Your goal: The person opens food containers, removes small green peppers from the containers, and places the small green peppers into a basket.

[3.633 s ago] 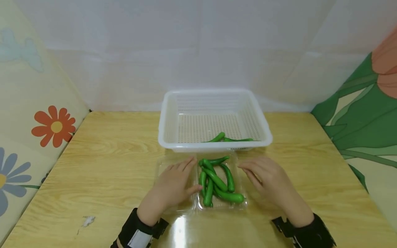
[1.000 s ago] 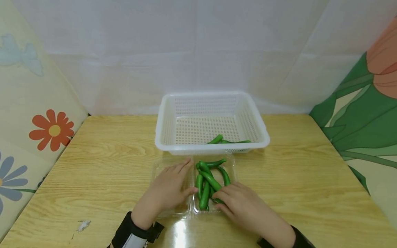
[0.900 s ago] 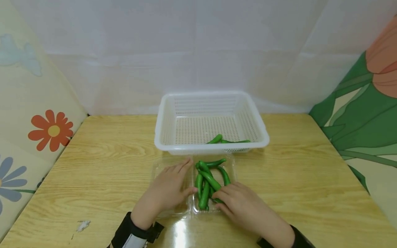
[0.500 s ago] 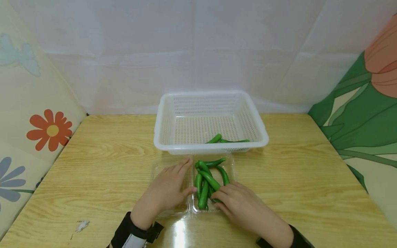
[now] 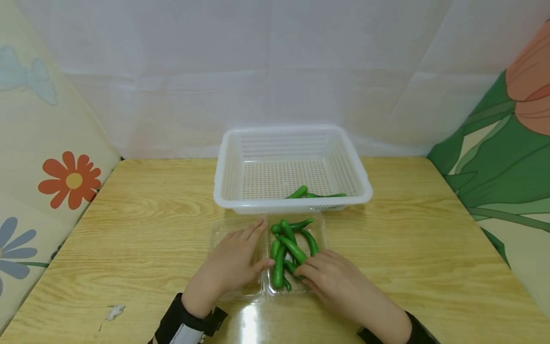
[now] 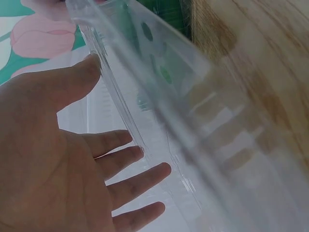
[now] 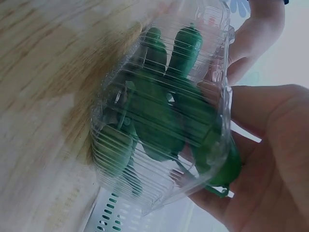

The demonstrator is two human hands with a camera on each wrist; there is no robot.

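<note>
Lying unfolded on the table is a clear plastic clamshell box (image 5: 296,287), and several green peppers (image 5: 279,267) are heaped in its right half. My left hand (image 5: 234,260) rests over the left half (image 5: 245,292), fingers extended and the thumb at the middle fold; in the left wrist view its fingers (image 6: 137,186) spread along the clear edge. Across the near right side of the box reaches my right hand (image 5: 337,286), pinching a green pepper (image 5: 291,266) whose far end the fingers hide. The right wrist view shows the peppers (image 7: 154,116) through the ribbed wall.
Right behind the box stands a white perforated basket (image 5: 292,203) with a few green peppers (image 5: 298,192) near its front wall. A white cloth (image 5: 275,71) hangs at the back edge of the wooden table (image 5: 150,229). Flowered panels flank both sides.
My right hand came from beside the box onto the peppers. In the last half second, the heap has shifted and the near peppers have spread apart. The left hand stays in place.
</note>
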